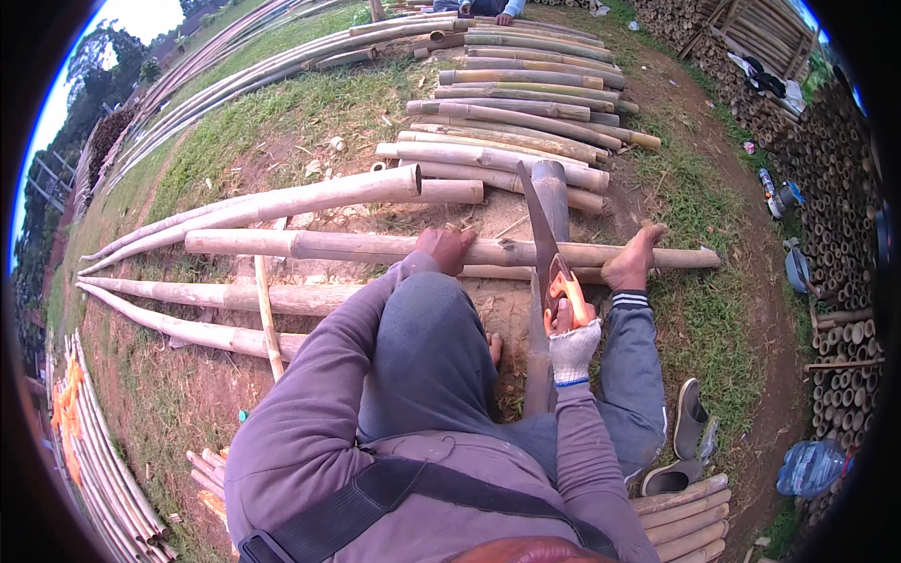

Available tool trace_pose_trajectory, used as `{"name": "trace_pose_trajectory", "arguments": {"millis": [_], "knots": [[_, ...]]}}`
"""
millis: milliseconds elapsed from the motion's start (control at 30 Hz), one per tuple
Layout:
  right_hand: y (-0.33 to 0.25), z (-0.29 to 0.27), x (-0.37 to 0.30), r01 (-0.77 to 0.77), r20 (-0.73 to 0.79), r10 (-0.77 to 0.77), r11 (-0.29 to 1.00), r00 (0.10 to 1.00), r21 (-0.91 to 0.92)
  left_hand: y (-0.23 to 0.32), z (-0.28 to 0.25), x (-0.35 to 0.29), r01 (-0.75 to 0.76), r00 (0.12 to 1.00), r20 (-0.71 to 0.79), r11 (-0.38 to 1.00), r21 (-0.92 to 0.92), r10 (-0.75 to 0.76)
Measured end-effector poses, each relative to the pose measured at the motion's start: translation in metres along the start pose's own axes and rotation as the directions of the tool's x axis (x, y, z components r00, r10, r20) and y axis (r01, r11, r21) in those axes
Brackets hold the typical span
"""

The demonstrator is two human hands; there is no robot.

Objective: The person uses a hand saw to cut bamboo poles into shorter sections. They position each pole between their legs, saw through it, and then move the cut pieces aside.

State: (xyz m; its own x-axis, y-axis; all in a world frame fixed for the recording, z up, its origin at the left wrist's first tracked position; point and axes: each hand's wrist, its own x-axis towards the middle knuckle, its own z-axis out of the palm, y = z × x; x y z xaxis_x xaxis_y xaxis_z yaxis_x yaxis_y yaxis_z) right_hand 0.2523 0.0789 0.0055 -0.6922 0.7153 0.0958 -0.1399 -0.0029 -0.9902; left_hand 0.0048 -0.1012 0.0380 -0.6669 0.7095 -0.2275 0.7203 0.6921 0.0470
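A pale bamboo pole (357,248) lies crosswise in front of me, over a thicker grey bamboo length (552,197). My left hand (446,250) is bare and closed over the pole near its middle. My right hand (572,347), in a white fingerless knit glove, grips the orange handle of a handsaw (541,218). Its blade points up and away, across the pole to the right of my left hand. Whether the teeth touch the bamboo I cannot tell. My bare foot (633,261) rests on the pole near its right end.
Cut bamboo lengths (526,89) lie in a row ahead, and long poles (235,296) spread to the left. Sandals (690,418) and a clear plastic bottle (812,468) are at the right, beside stacked bamboo (835,188). Another person's hand (504,19) shows at the far edge.
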Motion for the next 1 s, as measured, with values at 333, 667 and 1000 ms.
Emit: {"name": "trace_pose_trajectory", "arguments": {"millis": [333, 667, 1000], "knots": [[0.024, -0.004, -0.002, -0.035, 0.002, 0.035, 0.999, 0.999, -0.029, -0.013, 0.018, 0.000, -0.011, 0.999, -0.035, 1.000, 0.024, 0.012], [0.007, 0.013, 0.005, 0.001, -0.006, -0.002, 0.997, 1.000, -0.073, -0.013, 0.006, -0.006, 0.027, 1.000, -0.008, 1.000, 0.003, -0.027], [-0.063, -0.049, -0.052, -0.132, 0.030, 0.141, 0.969, 0.990, -0.207, -0.008, 0.010, 0.001, -0.005, 1.000, 0.006, 0.999, 0.047, 0.005]]}}
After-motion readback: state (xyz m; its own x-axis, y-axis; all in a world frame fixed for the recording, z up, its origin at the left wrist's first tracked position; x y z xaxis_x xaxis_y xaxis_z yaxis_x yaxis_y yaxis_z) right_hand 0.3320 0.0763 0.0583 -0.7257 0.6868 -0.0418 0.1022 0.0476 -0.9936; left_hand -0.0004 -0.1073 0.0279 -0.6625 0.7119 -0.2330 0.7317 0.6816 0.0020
